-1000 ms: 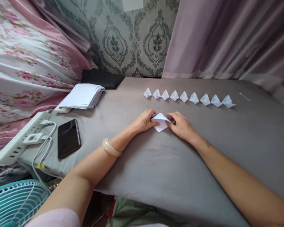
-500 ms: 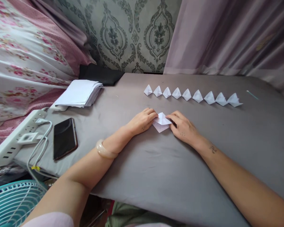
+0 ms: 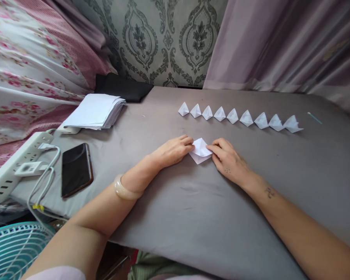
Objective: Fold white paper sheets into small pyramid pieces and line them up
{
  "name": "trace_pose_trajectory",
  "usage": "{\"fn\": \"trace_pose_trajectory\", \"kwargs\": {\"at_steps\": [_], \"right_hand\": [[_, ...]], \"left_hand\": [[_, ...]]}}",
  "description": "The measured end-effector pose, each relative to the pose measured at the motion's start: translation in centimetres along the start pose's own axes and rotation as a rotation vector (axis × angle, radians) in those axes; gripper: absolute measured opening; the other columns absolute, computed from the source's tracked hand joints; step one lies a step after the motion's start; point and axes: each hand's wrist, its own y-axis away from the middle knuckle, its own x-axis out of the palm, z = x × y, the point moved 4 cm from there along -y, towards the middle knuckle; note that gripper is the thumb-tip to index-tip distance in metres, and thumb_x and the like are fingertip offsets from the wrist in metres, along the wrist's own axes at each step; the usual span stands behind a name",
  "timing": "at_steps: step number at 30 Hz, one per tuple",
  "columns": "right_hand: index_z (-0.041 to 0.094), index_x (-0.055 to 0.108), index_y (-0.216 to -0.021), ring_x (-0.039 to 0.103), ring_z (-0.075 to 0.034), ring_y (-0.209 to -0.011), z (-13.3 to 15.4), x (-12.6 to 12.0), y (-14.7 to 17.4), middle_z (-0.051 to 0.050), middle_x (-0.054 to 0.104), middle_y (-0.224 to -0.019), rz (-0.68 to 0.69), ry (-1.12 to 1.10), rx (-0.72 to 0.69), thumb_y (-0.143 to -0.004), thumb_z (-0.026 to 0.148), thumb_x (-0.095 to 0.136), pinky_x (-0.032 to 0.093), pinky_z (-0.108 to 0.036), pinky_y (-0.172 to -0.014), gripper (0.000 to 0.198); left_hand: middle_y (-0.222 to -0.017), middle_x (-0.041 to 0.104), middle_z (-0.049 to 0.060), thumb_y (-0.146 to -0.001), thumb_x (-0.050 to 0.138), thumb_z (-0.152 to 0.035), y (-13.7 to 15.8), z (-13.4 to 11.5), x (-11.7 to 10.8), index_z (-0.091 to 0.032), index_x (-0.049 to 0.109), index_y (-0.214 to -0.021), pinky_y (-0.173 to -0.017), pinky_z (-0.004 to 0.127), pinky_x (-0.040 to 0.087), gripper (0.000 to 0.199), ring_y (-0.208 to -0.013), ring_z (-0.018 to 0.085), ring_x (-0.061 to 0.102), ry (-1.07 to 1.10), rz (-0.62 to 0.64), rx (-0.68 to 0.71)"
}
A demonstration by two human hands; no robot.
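Note:
A white folded paper [image 3: 200, 151] lies on the grey cloth between my hands, its upper layer creased into a pointed shape with a flap over a lower point. My left hand [image 3: 175, 151] pinches its left corner, fingers curled. On the opposite side my right hand [image 3: 228, 158] grips the right corner between thumb and fingers. Beyond them runs a row of several folded white paper pieces [image 3: 220, 114], each peaked at the top.
At the left are a stack of white paper [image 3: 89, 111], a dark phone [image 3: 77, 170] and a white power strip [image 3: 20, 165] with cables. A black folder-like item [image 3: 124, 88] lies behind the stack. A teal fan [image 3: 17, 249] stands at lower left; a thin stick [image 3: 314, 118] lies far right.
The paper's upper flap has come down further over the lower layer, between my hands. Both hands keep hold of its corners. The view has shifted slightly.

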Motion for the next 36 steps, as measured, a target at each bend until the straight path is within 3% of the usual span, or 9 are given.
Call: {"fn": "trace_pose_trajectory", "kwargs": {"at_steps": [7,12,15,22,27,31,36], "right_hand": [[0.017,0.068,-0.106,0.055,-0.021,-0.089,1.5,-0.5,0.3,-0.008,0.064,-0.1,0.053,0.189,0.027,-0.092,0.009,0.042,0.042,-0.033,-0.076,0.031],[0.018,0.068,-0.107,0.055,-0.02,-0.09,1.6,-0.6,0.4,-0.008,0.063,-0.1,0.076,0.206,0.047,-0.091,0.007,0.042,0.04,-0.031,-0.07,0.032],[0.019,0.068,-0.105,0.055,-0.019,-0.089,1.6,-0.7,0.4,-0.007,0.063,-0.1,0.082,0.203,0.053,-0.093,0.008,0.041,0.039,-0.03,-0.067,0.032],[0.019,0.066,-0.111,0.053,-0.02,-0.09,2.1,-0.9,0.5,-0.006,0.062,-0.103,0.149,0.27,0.059,-0.092,0.008,0.043,0.037,-0.031,-0.065,0.032],[0.016,0.063,-0.118,0.052,-0.021,-0.09,2.7,-1.1,0.7,-0.008,0.062,-0.106,0.17,0.324,0.029,-0.09,0.005,0.04,0.038,-0.032,-0.069,0.038],[0.019,0.068,-0.109,0.054,-0.02,-0.089,2.5,-1.3,0.6,-0.007,0.065,-0.104,0.123,0.262,0.061,-0.088,0.008,0.042,0.038,-0.032,-0.065,0.035],[0.022,0.072,-0.083,0.059,-0.02,-0.089,1.6,-1.4,0.0,-0.004,0.068,-0.097,0.003,0.076,0.267,-0.086,0.021,0.049,0.039,-0.032,-0.065,0.023]], "left_hand": [[-0.1,0.06,0.013,-0.098,0.03,-0.014,-0.4,-0.8,-0.1,-0.01,0.064,-0.098,-0.082,0.032,0.047,0.034,-0.093,0.022,0.053,-0.037,0.102,0.021],[-0.104,0.06,0.013,-0.097,0.031,-0.015,-0.1,-0.1,-0.1,-0.012,0.059,-0.106,-0.075,0.029,0.047,0.03,-0.091,0.02,0.056,-0.028,0.005,-0.11],[-0.096,0.061,0.011,-0.097,0.034,-0.018,0.2,0.5,0.1,-0.012,0.061,-0.098,-0.067,0.028,0.045,0.027,-0.083,0.019,0.058,-0.086,0.004,-0.172],[-0.091,0.061,0.011,-0.096,0.034,-0.014,0.1,0.1,-0.3,-0.012,0.061,-0.085,-0.07,0.029,0.045,0.03,-0.08,0.018,0.056,-0.127,0.083,-0.028],[-0.095,0.06,0.012,-0.09,0.039,-0.01,0.4,0.0,-0.9,-0.012,0.066,-0.091,-0.074,0.03,0.046,0.027,-0.085,0.019,0.057,-0.026,0.11,-0.028],[-0.096,0.062,0.011,-0.087,0.044,-0.014,0.6,0.3,-1.2,-0.013,0.069,-0.091,-0.076,0.03,0.048,0.026,-0.085,0.019,0.059,0.147,0.021,-0.104],[-0.088,0.064,0.01,-0.094,0.043,-0.029,0.1,0.7,-0.5,-0.014,0.068,-0.077,-0.073,0.029,0.048,0.034,-0.08,0.018,0.061,0.25,-0.087,-0.263]]}}
